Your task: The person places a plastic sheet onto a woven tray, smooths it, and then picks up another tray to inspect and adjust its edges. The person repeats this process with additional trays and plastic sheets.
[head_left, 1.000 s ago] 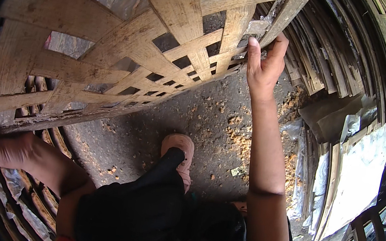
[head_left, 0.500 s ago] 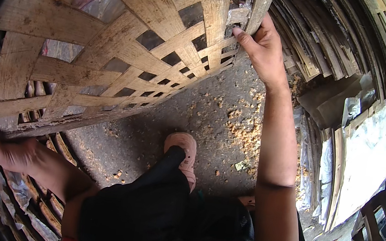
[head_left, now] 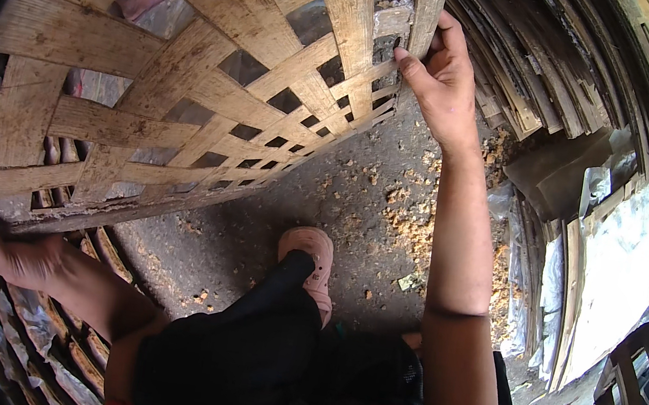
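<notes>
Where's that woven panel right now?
In the head view, the panel fills the upper left, above the pink shoe in the picture, with the left hand at its lower left and the right hand on its right edge.

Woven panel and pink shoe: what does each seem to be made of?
Woven panel: probably split bamboo or thin wood, seemingly unpainted and matt; its flat strips show grain and brown stains. Pink shoe: likely moulded foam or rubber, matt, judging by its smooth rounded toe and dark holes.

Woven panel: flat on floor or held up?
Woven panel held up: left hand at its lower left, right hand gripping its right side.
</notes>
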Demonstrator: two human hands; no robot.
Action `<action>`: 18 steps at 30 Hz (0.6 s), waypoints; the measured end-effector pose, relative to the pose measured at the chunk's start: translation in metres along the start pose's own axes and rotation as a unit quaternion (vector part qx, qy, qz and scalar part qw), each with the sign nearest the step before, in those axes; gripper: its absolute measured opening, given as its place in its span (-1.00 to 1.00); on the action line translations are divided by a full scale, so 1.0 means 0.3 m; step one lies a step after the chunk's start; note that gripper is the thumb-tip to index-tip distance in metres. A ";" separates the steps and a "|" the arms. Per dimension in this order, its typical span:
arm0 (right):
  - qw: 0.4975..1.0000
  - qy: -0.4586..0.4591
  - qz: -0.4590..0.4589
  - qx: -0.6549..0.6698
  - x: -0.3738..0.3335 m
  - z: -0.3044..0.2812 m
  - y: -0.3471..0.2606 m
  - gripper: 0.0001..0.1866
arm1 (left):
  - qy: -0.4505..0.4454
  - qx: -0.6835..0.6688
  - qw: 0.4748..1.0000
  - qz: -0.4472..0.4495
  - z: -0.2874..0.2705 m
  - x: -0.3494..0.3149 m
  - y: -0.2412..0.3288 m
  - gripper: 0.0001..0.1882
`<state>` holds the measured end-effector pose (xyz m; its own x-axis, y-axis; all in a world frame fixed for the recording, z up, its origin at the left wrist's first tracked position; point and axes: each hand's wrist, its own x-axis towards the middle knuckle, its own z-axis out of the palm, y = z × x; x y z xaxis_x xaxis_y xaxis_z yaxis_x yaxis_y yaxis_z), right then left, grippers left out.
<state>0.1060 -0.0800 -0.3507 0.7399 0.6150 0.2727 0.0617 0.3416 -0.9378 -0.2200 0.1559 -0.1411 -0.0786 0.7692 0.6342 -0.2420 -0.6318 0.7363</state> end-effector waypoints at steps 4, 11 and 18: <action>1.000 0.023 -0.013 -0.009 0.007 0.027 0.003 -0.45 | 0.003 -0.001 1.000 0.005 -0.004 -0.003 -0.001 -0.58; 0.987 0.079 0.064 0.126 0.054 0.058 -0.095 -0.57 | 0.026 0.053 0.997 0.057 -0.006 -0.001 -0.010 -0.59; 0.985 0.029 0.064 -0.160 -0.054 -0.036 0.161 -0.42 | 0.017 0.045 0.999 0.021 0.012 -0.009 -0.018 -0.68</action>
<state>0.1041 -0.0811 -0.4028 0.7914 0.5941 0.1439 0.1664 0.0172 -0.9859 -0.2151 0.1571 -0.1459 -0.1200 0.7434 0.6580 -0.1501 -0.6688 0.7282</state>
